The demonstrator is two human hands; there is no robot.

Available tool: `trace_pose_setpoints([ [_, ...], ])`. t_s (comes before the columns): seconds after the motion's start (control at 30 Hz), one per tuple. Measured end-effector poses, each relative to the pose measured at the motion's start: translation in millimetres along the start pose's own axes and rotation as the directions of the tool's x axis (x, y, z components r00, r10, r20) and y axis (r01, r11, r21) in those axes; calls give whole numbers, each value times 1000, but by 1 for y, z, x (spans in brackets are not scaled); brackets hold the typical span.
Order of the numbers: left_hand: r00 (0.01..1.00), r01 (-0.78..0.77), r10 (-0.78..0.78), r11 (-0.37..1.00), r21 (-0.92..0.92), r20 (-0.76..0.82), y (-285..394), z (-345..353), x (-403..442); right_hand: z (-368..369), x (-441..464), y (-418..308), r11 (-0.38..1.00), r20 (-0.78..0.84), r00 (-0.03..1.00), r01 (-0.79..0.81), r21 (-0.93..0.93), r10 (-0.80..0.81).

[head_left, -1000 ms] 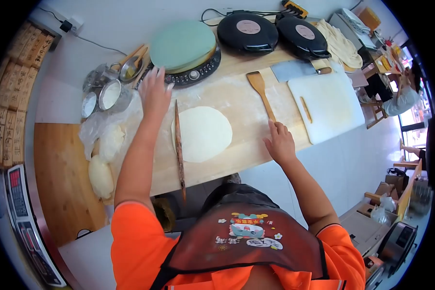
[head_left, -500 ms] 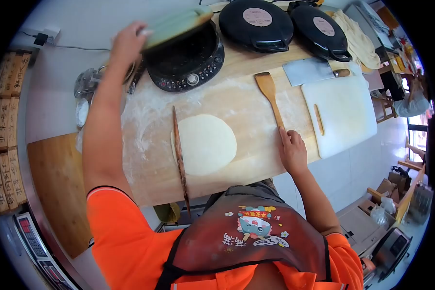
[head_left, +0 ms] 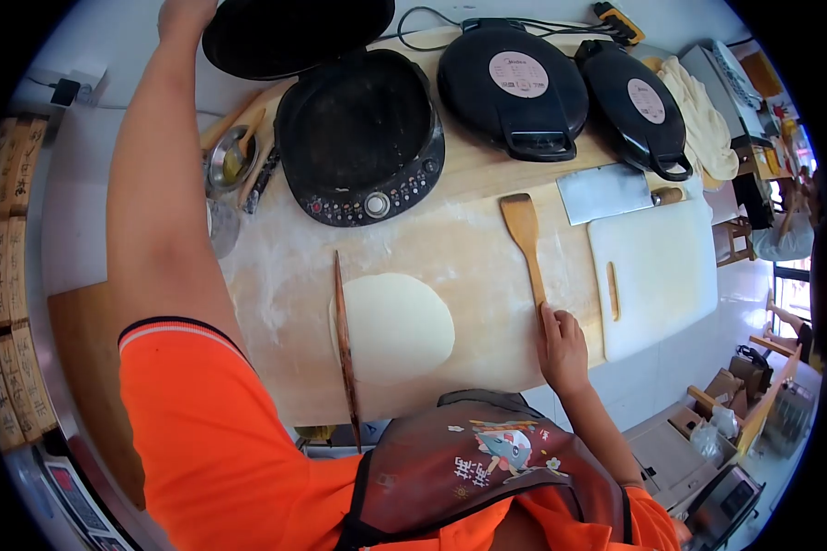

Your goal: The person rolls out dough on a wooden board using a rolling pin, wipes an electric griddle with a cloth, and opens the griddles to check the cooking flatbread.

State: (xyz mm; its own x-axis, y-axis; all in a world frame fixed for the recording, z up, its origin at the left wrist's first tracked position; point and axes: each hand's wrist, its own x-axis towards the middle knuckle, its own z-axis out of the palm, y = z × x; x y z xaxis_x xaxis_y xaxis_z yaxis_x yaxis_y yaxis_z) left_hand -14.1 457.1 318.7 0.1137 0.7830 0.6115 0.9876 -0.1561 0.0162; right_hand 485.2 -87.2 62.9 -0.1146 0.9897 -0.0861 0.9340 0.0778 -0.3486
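At the top left, the frame edge cuts off the fingers of my left hand (head_left: 186, 15), which is at the edge of the raised lid (head_left: 294, 35) of the black electric griddle (head_left: 354, 129). My right hand (head_left: 564, 349) is closed on the handle of a wooden spatula (head_left: 522, 230), whose blade points away from me over the board. Between my arms lies a flat round of dough (head_left: 400, 326) on the floured wooden board (head_left: 482, 367). A thin dark rolling pin (head_left: 343, 331) lies across the dough's left side, its near end past the board's edge.
Two closed black griddles (head_left: 547, 106) stand at the back right. A cleaver (head_left: 602, 195) lies touching or close to a white cutting board (head_left: 662, 275). Left of the open griddle are a metal bowl (head_left: 230, 165) and a clear container (head_left: 222, 228). Cables run along the back.
The griddle lid has swung up and back with my left hand, so its dark inside and the cooking plate show. The view has shifted; my right hand still holds the spatula.
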Motion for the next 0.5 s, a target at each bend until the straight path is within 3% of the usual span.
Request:
trace_pose_setpoints([
  [0.17,998,49,-49,999,16,29,-28,39,39,-2,4,-3,1000,6,1000,-19,12,19],
  [0.27,947,-284,204,894,346,250,-65,75,70,-3,3,-5,1000,0,1000,-19,11,19],
  [0.37,974,38,-36,999,-7,223,-36,64,56,-3,5,-6,1000,-17,1000,-14,6,14],
  [0.47,981,122,-110,990,-73,160,-45,76,60,-4,7,-6,999,-25,999,-33,7,33],
  [0.5,988,31,-35,999,26,147,-50,79,62,-4,9,-6,999,-14,999,-49,9,49],
])
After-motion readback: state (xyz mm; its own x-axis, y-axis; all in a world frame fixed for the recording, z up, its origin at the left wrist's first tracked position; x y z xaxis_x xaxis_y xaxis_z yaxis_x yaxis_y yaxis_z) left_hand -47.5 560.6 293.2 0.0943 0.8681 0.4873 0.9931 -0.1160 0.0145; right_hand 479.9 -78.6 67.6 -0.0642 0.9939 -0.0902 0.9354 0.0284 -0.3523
